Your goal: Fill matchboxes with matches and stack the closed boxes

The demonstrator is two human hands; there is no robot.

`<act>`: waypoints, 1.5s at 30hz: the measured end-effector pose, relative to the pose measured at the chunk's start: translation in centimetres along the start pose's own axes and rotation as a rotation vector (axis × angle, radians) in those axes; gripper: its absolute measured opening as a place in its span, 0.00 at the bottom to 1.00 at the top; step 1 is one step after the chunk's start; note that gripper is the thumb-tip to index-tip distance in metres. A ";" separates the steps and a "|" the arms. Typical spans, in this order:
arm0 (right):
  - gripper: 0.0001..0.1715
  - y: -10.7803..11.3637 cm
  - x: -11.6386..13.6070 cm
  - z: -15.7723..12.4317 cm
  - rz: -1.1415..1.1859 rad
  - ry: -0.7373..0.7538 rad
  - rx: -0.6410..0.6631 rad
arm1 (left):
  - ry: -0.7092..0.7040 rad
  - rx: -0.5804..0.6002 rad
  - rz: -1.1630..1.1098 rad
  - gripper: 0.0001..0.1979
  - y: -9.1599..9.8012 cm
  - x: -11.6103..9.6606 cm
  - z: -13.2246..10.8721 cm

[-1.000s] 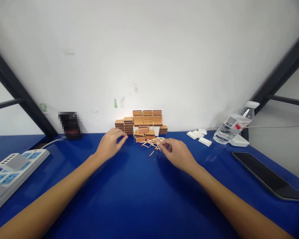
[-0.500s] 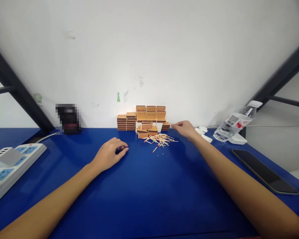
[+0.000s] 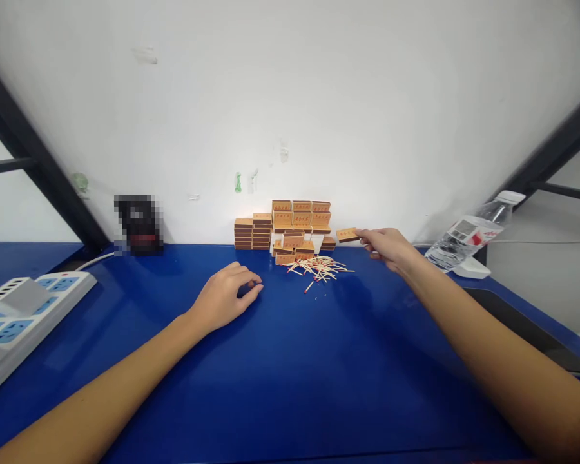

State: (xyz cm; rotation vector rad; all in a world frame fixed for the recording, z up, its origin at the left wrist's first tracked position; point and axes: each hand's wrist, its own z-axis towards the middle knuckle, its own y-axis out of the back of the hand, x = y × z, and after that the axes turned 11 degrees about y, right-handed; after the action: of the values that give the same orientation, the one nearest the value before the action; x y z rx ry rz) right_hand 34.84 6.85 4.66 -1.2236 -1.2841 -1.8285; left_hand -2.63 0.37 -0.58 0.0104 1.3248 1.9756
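Note:
Between the thumb and fingers of my right hand (image 3: 385, 247) is a yellow-and-brown matchbox (image 3: 346, 235), raised just right of a low stack of matchboxes (image 3: 327, 244). My left hand (image 3: 226, 295) rests on the blue table, fingers loosely curved with a gap to the thumb and nothing in it. Loose matches (image 3: 321, 265) with red heads lie in a heap between the hands. Behind them, matchboxes (image 3: 301, 218) stand in tiers against the wall, with a few smaller-looking boxes (image 3: 286, 259) at the front. Flat stacks of matchboxes (image 3: 243, 234) adjoin on the left.
A white power strip (image 3: 43, 303) with a plug-in charger lies at the left. Near the wall is a blurred-out black object (image 3: 139, 225). At the right, a tilted water bottle (image 3: 473, 232) leans over a white item (image 3: 472, 268); a dark phone (image 3: 526, 328) is partly behind my right forearm.
My right hand has picked a matchbox off the low right-hand stack and drawn it a little to the right. My left hand stays on the table. The view has shifted slightly.

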 end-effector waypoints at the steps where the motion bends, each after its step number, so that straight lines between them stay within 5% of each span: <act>1: 0.17 0.1 0.0 -1.4 0.026 0.002 0.037 | -0.002 -0.007 -0.005 0.07 0.0 -0.2 0.0; 8: 0.20 -5.3 0.7 -13.0 0.137 0.018 0.559 | -0.067 -0.008 -0.053 0.25 0.2 -3.0 -0.6; 12: 0.17 -6.1 1.9 -12.8 0.002 0.164 0.748 | -0.113 0.054 -0.077 0.19 0.3 -3.3 -0.6; 13: 0.17 -5.2 2.1 -11.6 -0.083 0.236 0.749 | -0.112 0.069 -0.077 0.16 0.3 -3.2 -0.6; 15: 0.12 -2.5 1.9 -8.0 -0.373 0.368 0.496 | -0.105 0.090 -0.064 0.13 0.4 -2.9 -0.5; 17: 0.10 0.8 1.0 -4.2 -0.662 0.343 0.255 | -0.096 0.109 -0.038 0.13 0.5 -2.6 -0.4; 19: 0.12 3.7 -0.5 -1.2 -0.794 0.254 0.148 | -0.078 0.133 0.001 0.13 0.6 -2.3 -0.4; 24: 0.19 6.3 -4.5 1.4 -0.948 0.122 0.165 | -0.026 0.206 0.046 0.17 0.6 -2.1 -0.2; 28: 0.15 6.2 -4.8 1.1 -0.941 0.226 0.194 | -0.027 0.202 0.093 0.14 1.0 -1.9 0.2; 32: 0.07 4.2 -2.3 -1.6 -0.807 0.459 0.295 | -0.021 0.193 0.253 0.11 2.4 -1.1 0.8; 38: 0.06 -2.8 1.1 -11.1 -0.369 0.931 0.718 | -0.065 0.111 0.207 0.21 2.7 -1.9 0.6; 42: 0.04 -5.3 1.4 -14.3 -0.362 0.934 0.803 | -0.102 0.171 0.063 0.26 1.1 -3.4 -0.2; 45: 0.05 -5.3 1.4 -12.6 -0.341 0.902 0.777 | -0.100 0.213 0.012 0.21 0.3 -3.7 -0.5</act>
State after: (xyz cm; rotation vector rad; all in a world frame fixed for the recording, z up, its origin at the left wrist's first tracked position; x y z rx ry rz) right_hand 25.42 -2.92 2.44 0.2412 -1.4321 -1.5107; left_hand -0.32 -2.25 0.80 0.2160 1.4657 1.8109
